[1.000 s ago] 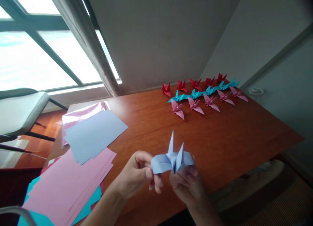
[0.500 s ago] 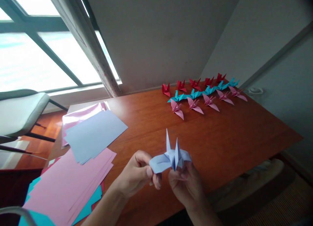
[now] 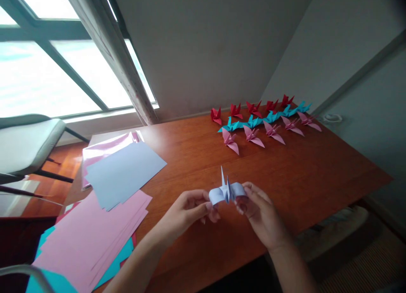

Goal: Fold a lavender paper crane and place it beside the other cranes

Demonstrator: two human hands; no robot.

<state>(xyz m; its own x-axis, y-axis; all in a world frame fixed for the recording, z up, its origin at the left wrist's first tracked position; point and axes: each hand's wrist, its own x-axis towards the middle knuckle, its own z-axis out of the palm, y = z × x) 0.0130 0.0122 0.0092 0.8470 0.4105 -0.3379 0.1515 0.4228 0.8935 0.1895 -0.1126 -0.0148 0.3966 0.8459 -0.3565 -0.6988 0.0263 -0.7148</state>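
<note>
A pale blue paper crane [image 3: 226, 192] is held up over the near part of the table, its two thin points standing upright. My left hand [image 3: 193, 206] pinches the tip of its left wing between thumb and fingers. At the other side, my right hand [image 3: 257, 203] grips the right wing. Both wings curve downward toward the fingers. Some fingertips are hidden behind the paper.
Rows of red cranes [image 3: 254, 109], turquoise cranes [image 3: 253, 121] and pink cranes [image 3: 253, 136] stand at the back right of the wooden table [image 3: 187, 157]. Pale blue sheets [image 3: 127, 172] and pink sheets [image 3: 91, 234] lie at left. A chair [image 3: 31, 147] stands by the window.
My right hand has moved from under the crane up and out to its right wing. The crane has risen slightly and turned, and its wings now curl down.
</note>
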